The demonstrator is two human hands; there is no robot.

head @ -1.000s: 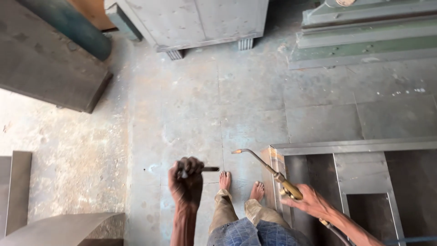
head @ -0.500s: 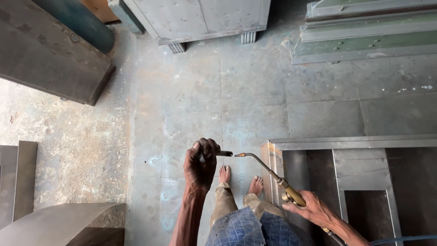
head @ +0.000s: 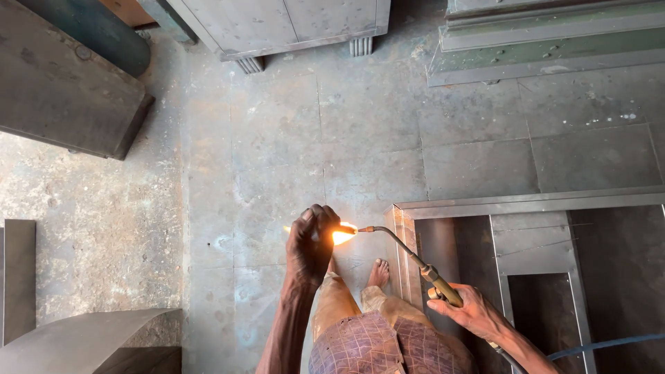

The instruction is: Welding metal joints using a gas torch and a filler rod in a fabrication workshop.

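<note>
Standing view from above: the person stands barefoot on the concrete floor [head: 277, 138], both arms out in front. The right hand [head: 478, 313] has a closed grip on the brass handle of a gas torch [head: 422, 266], whose thin curved neck runs up and left to the tip. The left hand [head: 312, 239] is fisted, its grip shut round a small object at the torch tip; it is likely a lighter or striker, but the fingers hide it and I cannot tell which. A bright orange flame [head: 342, 236] shows just at the tip, touching the left fist's edge. Judgement: lighting is done, or is in its very first instant; the flame looks short and yellow, so it probably has yet to be trimmed. A blue hose [head: 603, 344] trails off right from below the right wrist. Just beside the person's right foot lies a sheet-metal frame [head: 526, 202] flat on the floor, its near corner close under the torch neck. No glow, scorch or fresh bead is visible on it, so the heating or joining work itself appears not yet begun. The torch is held above the floor, not pointed at the frame. Also noted: a metal cabinet [head: 291, 24] at top and a dark slab [head: 62, 90] at upper left, both well apart from the hands.
</note>
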